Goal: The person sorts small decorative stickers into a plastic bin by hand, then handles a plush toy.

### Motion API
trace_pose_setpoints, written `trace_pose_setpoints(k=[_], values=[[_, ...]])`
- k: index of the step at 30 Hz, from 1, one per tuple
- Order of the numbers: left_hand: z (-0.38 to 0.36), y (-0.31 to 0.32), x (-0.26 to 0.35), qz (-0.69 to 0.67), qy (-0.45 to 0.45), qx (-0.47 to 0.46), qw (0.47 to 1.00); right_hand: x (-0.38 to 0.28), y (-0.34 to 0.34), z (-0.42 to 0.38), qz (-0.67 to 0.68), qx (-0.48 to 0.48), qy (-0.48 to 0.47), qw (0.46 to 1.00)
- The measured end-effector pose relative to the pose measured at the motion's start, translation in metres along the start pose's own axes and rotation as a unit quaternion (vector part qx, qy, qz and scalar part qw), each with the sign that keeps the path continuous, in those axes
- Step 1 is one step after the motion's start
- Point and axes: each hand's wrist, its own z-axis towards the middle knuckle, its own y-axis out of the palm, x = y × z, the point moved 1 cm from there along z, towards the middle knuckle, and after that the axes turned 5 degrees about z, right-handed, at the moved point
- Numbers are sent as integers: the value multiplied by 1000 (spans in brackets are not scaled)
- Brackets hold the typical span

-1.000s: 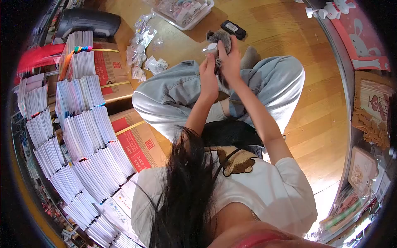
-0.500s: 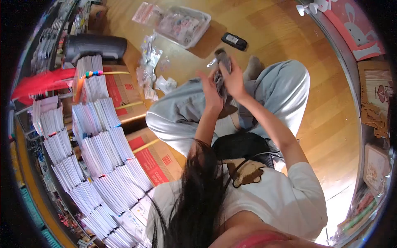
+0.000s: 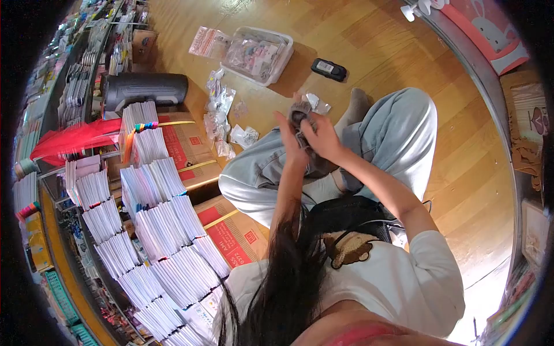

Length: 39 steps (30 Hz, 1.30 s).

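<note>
Above my crossed legs, both hands are around a soft, fuzzy grey item (image 3: 300, 108) with a dark patch in its middle; its exact kind does not show. My left hand (image 3: 293, 143) supports it from the left side. My right hand (image 3: 324, 138) is closed on it from the right, thumb and fingers at the dark patch. Lower parts of the item hang between the palms, partly hidden. Just beyond my hands, a crumpled white and clear wrapper (image 3: 318, 104) lies on the floor.
Ahead stands a white plastic tray (image 3: 281, 68) of small bagged items, beside a black case (image 3: 328, 70). Crumpled wrappers (image 3: 217, 118) lie to the left. Stacked booklets (image 3: 173, 225), cardboard boxes (image 3: 242, 236) and a black cylinder (image 3: 147, 89) line the left side. Shelving borders the right.
The grey item has turned, and its dark patch now shows. My hands have drawn slightly lower, uncovering the wrapper behind them. The whole view has shifted a little.
</note>
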Motion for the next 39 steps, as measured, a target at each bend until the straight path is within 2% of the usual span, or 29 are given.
trace_pose_setpoints(k=[1, 2, 3, 5, 7, 8, 9, 10, 11, 12, 13, 15, 17, 18, 21, 23, 25, 28, 29, 31, 33, 34, 35, 36, 37, 38, 39], values=[[2, 1, 6, -29, 2, -5, 1000, -4, -2, 3, -20, 8, -8, 1000], [-7, 4, 7, 30, -29, 10, 999, -6, -4, 9, -40, 15, -16, 999], [-9, 3, 1, 67, 14, -1, 998, -4, -5, 13, -60, 22, -24, 998], [-9, -1, -22, 140, 98, -26, 985, 16, -9, 26, -42, 54, 34, 997], [-9, -1, -34, 75, 56, -2, 996, 12, -18, 33, 0, 90, 66, 994], [-5, -3, -33, 54, 40, 1, 998, 7, -21, 26, -11, 72, 59, 996], [-3, -4, -29, 33, 25, 4, 999, 4, -17, 16, -50, 40, 21, 998], [-14, 18, 0, 10, -52, 65, 996, 3, -11, 5, -89, 6, -16, 996], [-9, 11, 5, -6, -22, 13, 1000, 5, -3, -2, -124, -28, -53, 990], [1, 2, 8, -20, 8, -39, 999, 13, 4, -2, -50, -25, -60, 997], [7, -4, 8, -34, 39, -91, 994, 8, 2, 3, -73, -20, -56, 996], [4, -8, 1, 21, 51, -79, 995, -3, -4, 14, -117, -7, -46, 992], [-11, -2, -16, 74, 61, -62, 993, 2, -14, 35, -56, 53, 43, 996], [-14, 2, -28, 94, 43, 55, 993, 6, -19, 39, -28, 83, 88, 992], [-11, 0, -17, 34, -50, 59, 996, 19, -12, 12, -49, 72, 8, 996], [-7, 0, -3, 37, -4, 10, 999, 3, -3, -2, -112, -12, -85, 990], [-6, -1, 3, 54, 49, -48, 996, 6, -2, 5, -123, -42, -41, 991], [-18, -2, -24, 95, 50, 66, 992, 9, -10, 31, -42, 25, 97, 994], [-21, -3, -33, 110, 54, 101, 987, 10, -10, 28, -52, 35, 82, 995], [-19, -5, -29, 100, 24, 62, 993, 14, -9, 18, -74, 59, 52, 994], [-11, -8, -17, 42, -10, 48, 998, 13, -8, 4, -121, -2, -2, 993], [-5, -10, -9, 28, 33, -36, 998, 12, -3, -1, -138, -32, -23, 990], [-4, -7, -6, 29, 45, -28, 998, 10, 1, -3, -154, -62, -45, 985], [-5, -4, -5, 31, 56, -19, 998, 6, -1, 3, -151, -85, 10, 985], [-6, -4, -4, 34, 67, -10, 997, 6, -2, 10, -154, -60, 27, 986], [-9, -11, -10, 65, 35, 40, 996, 9, -3, 19, -157, -34, 43, 986], [-10, -10, -15, 66, 41, 37, 996, 12, -5, 25, -160, -9, 61, 985]])
